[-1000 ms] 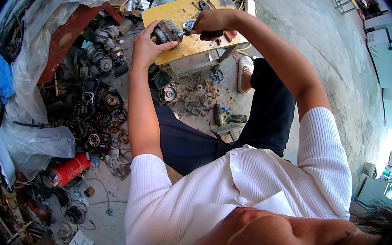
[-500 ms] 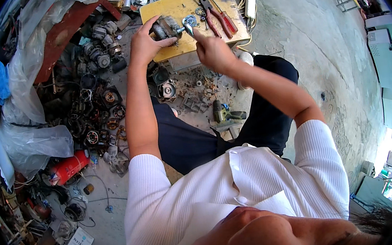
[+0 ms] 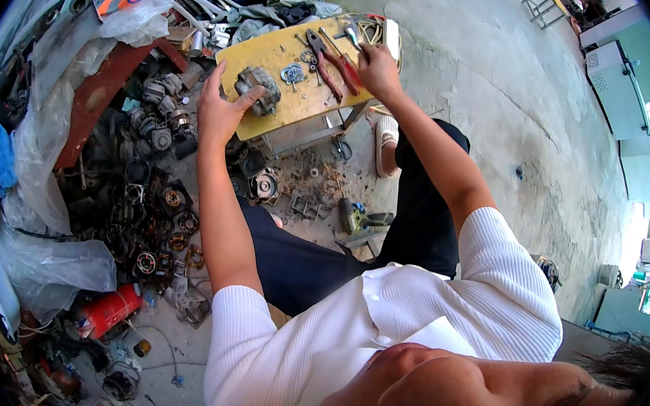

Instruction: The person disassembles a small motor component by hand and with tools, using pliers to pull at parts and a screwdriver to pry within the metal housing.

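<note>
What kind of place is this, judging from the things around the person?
Most likely a small motor repair workshop. A heap of old motor parts lies on the concrete floor, red-handled pliers lie on a low yellow table, and the left hand holds a small grey motor there.

Work surface: a small yellow wooden table [image 3: 283,104] standing far from the person, on a grey concrete floor [image 3: 489,106].
On the table, left: a grey metal motor body [image 3: 259,88].
On the table, middle: a small round silvery plate [image 3: 292,73].
On the table, right: red-handled pliers [image 3: 332,63].
Floor, left: a heap of dark motor parts [image 3: 152,213]; nearer, a red cylinder [image 3: 111,311].
Floor under the table: scattered small metal scraps [image 3: 315,188].
</note>
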Demonstrator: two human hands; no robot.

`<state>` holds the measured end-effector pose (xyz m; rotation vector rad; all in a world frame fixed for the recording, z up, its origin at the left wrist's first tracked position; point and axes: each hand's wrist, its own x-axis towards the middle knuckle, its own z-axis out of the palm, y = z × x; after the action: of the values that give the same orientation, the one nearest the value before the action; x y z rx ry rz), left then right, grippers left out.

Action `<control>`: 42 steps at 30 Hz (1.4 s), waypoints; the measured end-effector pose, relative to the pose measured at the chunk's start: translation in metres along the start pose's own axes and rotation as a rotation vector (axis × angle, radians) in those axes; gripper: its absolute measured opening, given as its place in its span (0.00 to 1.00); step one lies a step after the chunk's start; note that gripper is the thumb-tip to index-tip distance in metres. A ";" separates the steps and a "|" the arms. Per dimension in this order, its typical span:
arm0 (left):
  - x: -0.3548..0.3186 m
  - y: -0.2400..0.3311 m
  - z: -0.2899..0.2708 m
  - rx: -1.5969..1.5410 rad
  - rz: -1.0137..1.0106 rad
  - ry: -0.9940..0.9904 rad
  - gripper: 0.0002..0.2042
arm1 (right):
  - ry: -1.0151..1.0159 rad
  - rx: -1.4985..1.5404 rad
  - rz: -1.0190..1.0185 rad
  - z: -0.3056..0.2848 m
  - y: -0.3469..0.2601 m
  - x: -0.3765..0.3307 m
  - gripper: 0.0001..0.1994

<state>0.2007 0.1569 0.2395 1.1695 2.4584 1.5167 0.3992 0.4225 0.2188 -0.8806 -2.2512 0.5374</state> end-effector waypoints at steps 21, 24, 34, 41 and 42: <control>0.005 -0.019 -0.022 0.044 -0.289 0.300 0.24 | -0.008 0.236 -0.017 -0.022 0.017 0.056 0.17; 0.002 -0.018 -0.025 0.095 -0.315 0.327 0.24 | 0.021 0.206 -0.052 -0.022 0.025 0.056 0.18; -0.003 -0.059 -0.032 0.092 -0.245 0.425 0.26 | -0.168 1.112 0.489 -0.073 0.070 0.088 0.31; -0.003 -0.042 -0.035 -0.006 -0.317 0.459 0.26 | -0.605 -0.883 0.151 -0.028 0.268 -0.015 0.19; -0.003 -0.035 -0.033 -0.047 -0.323 0.467 0.26 | -0.616 -0.856 0.189 -0.028 0.292 -0.046 0.19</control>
<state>0.1698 0.1211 0.2285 0.4049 2.6837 1.8914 0.5739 0.5950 0.0524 -1.5042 -3.0412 -0.1578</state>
